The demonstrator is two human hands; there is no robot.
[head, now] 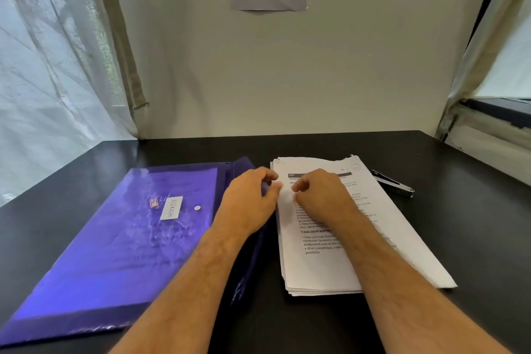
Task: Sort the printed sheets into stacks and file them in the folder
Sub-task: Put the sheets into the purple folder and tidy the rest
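- The stack of printed sheets (344,227) lay right of centre on the black counter (459,181); the purple folder (115,238) lay closed just beside it, lower left of the frame, a white label (171,208) on its flap
- The left hand (250,201) hovered at the stack's upper left edge, fingers loosely curled, its grip holding nothing plainly visible
- The right hand (321,195) rested on the top sheet, fingers curled; whether it pinched paper I could not tell
- A stapler (393,183) lay near the stack's upper right corner
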